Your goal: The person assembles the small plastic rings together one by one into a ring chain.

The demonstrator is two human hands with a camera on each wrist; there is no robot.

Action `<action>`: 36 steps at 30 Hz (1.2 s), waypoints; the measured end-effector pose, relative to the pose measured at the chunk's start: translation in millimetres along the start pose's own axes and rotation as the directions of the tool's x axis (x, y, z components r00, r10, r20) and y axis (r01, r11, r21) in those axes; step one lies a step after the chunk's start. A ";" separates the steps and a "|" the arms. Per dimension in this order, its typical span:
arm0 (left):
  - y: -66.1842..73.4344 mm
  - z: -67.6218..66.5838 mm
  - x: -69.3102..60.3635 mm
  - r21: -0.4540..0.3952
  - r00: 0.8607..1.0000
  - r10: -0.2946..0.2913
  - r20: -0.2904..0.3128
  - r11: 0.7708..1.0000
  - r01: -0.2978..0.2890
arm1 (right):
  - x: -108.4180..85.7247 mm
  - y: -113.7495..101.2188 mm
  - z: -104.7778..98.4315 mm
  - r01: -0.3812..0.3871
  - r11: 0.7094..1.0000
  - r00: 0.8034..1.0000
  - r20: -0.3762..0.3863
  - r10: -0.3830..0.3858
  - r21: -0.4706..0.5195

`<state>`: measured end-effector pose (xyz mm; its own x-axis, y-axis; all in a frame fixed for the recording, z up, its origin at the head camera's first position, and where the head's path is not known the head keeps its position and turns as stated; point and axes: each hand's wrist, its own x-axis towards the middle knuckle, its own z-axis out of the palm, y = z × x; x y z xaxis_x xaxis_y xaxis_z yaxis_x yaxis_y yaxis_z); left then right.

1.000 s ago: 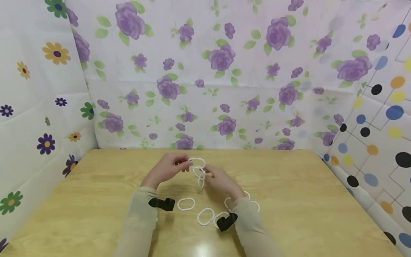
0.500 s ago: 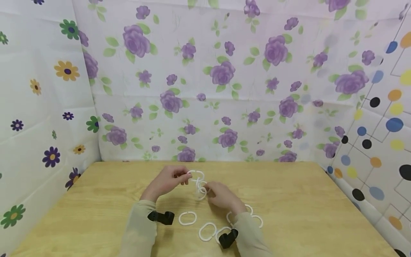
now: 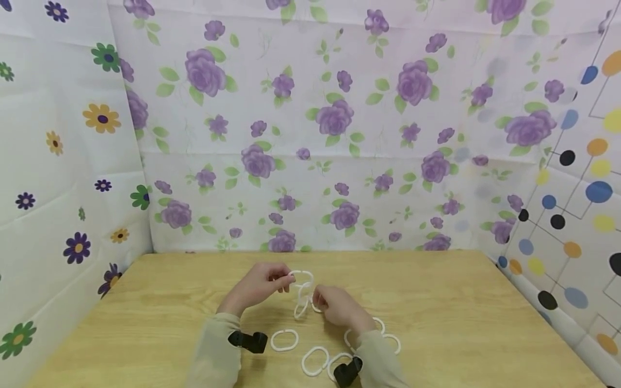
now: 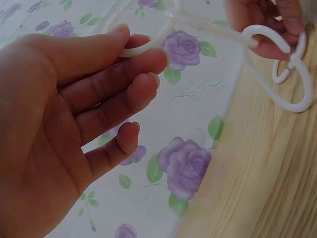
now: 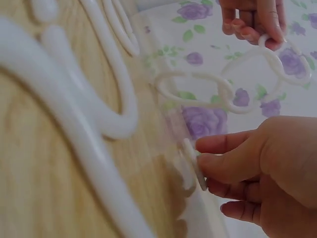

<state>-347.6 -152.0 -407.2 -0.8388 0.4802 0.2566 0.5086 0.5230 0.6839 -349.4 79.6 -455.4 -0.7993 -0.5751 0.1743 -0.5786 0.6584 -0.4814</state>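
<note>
A person's left hand (image 3: 259, 283), thumb and fingertips pinching the topmost link (image 3: 302, 271), holds up a chain of three white links (image 5: 227, 93) over a wooden table (image 3: 170, 310); the right hand (image 3: 339, 308) grips a single white link (image 5: 195, 166) between thumb and fingers, near the chain's lowest link (image 5: 190, 75) but apparently apart from it; loose links (image 3: 283, 351) lie on the table nearer the person, some partly hidden by the right sleeve (image 3: 382, 362); the step in hand looks to be adding the single link to the chain; the next move would seem to call for a steady left hand while the right one finds its link's gap, indistinct here, and hooks it through
</note>
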 end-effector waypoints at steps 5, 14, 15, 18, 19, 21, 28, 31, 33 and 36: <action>-0.9 7.6 -0.9 -0.009 1.000 0.005 0.020 1.000 -0.005 | -7.7 4.2 -3.4 -0.045 0.997 0.999 0.009 0.044 0.059; -4.3 16.7 -3.3 -0.004 0.999 0.010 0.039 1.000 -0.010 | -16.8 4.9 -2.6 -0.076 0.991 0.992 0.107 0.064 0.113; -4.4 17.4 -3.6 -0.006 0.999 0.008 0.042 1.000 -0.008 | -17.2 4.9 -1.7 -0.077 0.992 0.992 0.110 0.065 0.103; -4.3 18.3 -4.7 -0.004 0.999 -0.008 0.047 1.000 0.008 | -17.6 4.5 -0.6 -0.069 0.996 0.993 0.104 0.063 0.060; -4.2 18.3 -4.9 -0.006 0.999 -0.010 0.047 1.000 0.011 | -17.5 4.5 -0.6 -0.068 0.997 0.993 0.100 0.064 0.045; -4.0 18.0 -5.2 -0.006 0.999 -0.015 0.048 1.000 0.015 | -17.1 4.2 -2.6 -0.064 0.998 0.995 0.083 0.062 0.021; -2.5 15.4 -1.7 0.004 0.998 -0.005 0.068 1.000 0.005 | -13.6 4.7 -21.2 -0.032 0.997 0.999 -0.030 0.030 -0.072; -1.7 14.5 0.8 0.004 0.997 -0.009 0.073 1.000 0.009 | -12.9 6.2 -30.3 -0.005 0.998 0.999 -0.043 0.002 -0.068; -1.2 14.4 2.6 0.007 0.997 -0.010 0.076 1.000 0.010 | -12.8 7.7 -36.3 0.013 0.999 0.999 -0.038 -0.015 -0.045; -0.7 14.7 5.7 0.021 0.997 -0.014 0.074 1.000 0.012 | -14.9 9.0 -46.5 0.022 1.000 0.999 -0.029 -0.022 -0.002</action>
<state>-349.8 -139.3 -416.2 -0.8290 0.5238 0.1958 0.5023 0.5436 0.6725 -350.2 116.7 -422.4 -0.7908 -0.5751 0.2097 -0.5964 0.6466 -0.4756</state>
